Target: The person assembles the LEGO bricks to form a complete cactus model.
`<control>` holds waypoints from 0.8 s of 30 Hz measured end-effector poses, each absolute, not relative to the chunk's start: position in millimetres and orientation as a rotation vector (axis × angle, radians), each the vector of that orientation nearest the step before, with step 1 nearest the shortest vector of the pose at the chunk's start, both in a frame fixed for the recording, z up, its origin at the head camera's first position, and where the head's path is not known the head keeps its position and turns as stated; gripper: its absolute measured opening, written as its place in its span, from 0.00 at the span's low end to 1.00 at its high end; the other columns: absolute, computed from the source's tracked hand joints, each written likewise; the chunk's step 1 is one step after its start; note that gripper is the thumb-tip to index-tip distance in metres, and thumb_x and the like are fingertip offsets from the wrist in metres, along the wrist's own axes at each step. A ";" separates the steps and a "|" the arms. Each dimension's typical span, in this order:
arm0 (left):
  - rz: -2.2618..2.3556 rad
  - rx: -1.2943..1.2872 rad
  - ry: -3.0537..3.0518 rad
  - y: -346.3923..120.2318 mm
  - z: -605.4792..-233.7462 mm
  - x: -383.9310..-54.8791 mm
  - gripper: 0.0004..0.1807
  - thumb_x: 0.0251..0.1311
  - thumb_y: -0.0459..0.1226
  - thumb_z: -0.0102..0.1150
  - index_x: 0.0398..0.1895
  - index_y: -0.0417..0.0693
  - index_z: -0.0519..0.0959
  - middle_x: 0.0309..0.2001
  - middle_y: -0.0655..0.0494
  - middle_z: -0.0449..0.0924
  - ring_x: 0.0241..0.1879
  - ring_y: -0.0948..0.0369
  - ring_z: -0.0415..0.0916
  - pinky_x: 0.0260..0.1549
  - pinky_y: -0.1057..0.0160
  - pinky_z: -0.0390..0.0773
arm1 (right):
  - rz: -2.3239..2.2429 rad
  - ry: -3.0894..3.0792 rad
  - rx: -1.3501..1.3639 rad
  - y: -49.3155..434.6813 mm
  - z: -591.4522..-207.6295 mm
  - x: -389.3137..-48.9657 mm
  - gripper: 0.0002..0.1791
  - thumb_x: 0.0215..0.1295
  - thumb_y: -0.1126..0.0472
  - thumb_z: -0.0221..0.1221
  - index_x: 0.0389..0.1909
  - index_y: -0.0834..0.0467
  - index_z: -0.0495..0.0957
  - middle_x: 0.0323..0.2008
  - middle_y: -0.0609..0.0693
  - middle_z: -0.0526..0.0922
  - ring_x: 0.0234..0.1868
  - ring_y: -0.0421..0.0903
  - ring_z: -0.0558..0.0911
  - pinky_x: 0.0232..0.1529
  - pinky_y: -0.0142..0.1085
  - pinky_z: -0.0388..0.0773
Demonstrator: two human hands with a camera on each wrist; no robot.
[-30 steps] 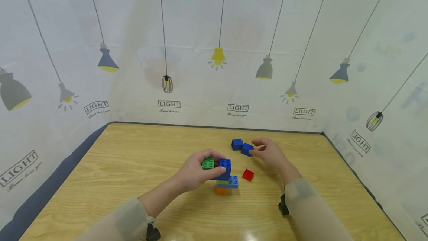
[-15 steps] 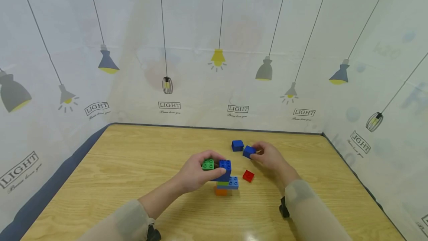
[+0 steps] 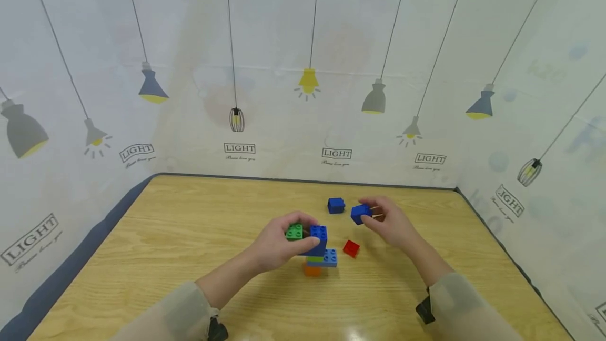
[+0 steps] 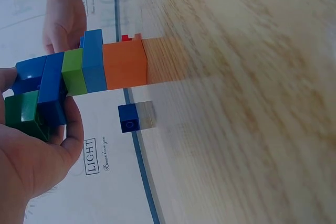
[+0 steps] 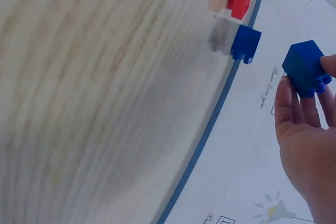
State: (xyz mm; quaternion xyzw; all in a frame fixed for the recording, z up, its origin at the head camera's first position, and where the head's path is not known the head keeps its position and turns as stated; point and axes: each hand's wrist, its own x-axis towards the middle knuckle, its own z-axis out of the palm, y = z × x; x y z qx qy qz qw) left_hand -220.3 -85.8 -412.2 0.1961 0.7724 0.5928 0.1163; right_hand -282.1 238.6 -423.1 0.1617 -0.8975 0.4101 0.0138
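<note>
My left hand (image 3: 279,241) grips the upper part of a stack of building blocks on the table. In the left wrist view the stack runs from an orange block (image 4: 125,64) at the base through a light blue block (image 4: 94,61) and a lime green block (image 4: 74,72) to dark blue blocks (image 4: 51,90) and a green block (image 4: 22,113). Thumb and fingers of my right hand (image 3: 390,222) pinch a blue block (image 5: 304,66). It is tilted, its studs facing sideways, and the right wrist view shows it raised off the table.
Another blue block (image 3: 336,205) lies on its side toward the back of the wooden table (image 3: 213,209). A flat red block (image 3: 351,248) lies right of the stack. Behind the table's far edge stands a wall covering (image 3: 279,136) printed with lamps.
My right hand has closed its fingers on the blue block and drawn it up and rightward, away from the other blue block. The left hand and the stack have stayed put.
</note>
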 end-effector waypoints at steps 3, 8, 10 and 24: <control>1.738 0.579 2.264 -85.4 -412.5 -220.6 0.17 0.72 0.45 0.72 0.60 0.56 0.84 0.56 0.51 0.85 0.53 0.55 0.81 0.49 0.60 0.84 | 1.300 -2.745 0.567 237.7 -417.7 -271.1 0.25 0.79 0.61 0.66 0.73 0.60 0.77 0.66 0.63 0.80 0.59 0.56 0.85 0.61 0.43 0.86; 1.742 0.569 2.257 -85.0 -412.3 -220.7 0.16 0.72 0.45 0.72 0.60 0.56 0.84 0.56 0.51 0.84 0.52 0.55 0.81 0.49 0.60 0.84 | 1.379 -2.702 0.579 236.0 -413.2 -254.9 0.26 0.76 0.64 0.68 0.71 0.61 0.75 0.63 0.61 0.83 0.56 0.53 0.86 0.55 0.28 0.84; 1.744 0.562 2.251 -84.8 -411.9 -220.7 0.16 0.72 0.45 0.72 0.60 0.57 0.84 0.56 0.51 0.84 0.52 0.55 0.81 0.49 0.60 0.85 | 1.409 -2.678 0.582 235.2 -412.0 -249.0 0.24 0.74 0.65 0.69 0.67 0.63 0.76 0.59 0.60 0.84 0.53 0.52 0.86 0.54 0.29 0.85; 1.745 0.555 2.257 -83.9 -410.7 -219.7 0.16 0.73 0.45 0.71 0.60 0.56 0.85 0.56 0.51 0.85 0.53 0.55 0.81 0.51 0.60 0.85 | 1.359 -2.479 0.778 218.9 -396.5 -224.1 0.19 0.74 0.65 0.70 0.64 0.56 0.85 0.57 0.53 0.87 0.53 0.37 0.86 0.59 0.26 0.84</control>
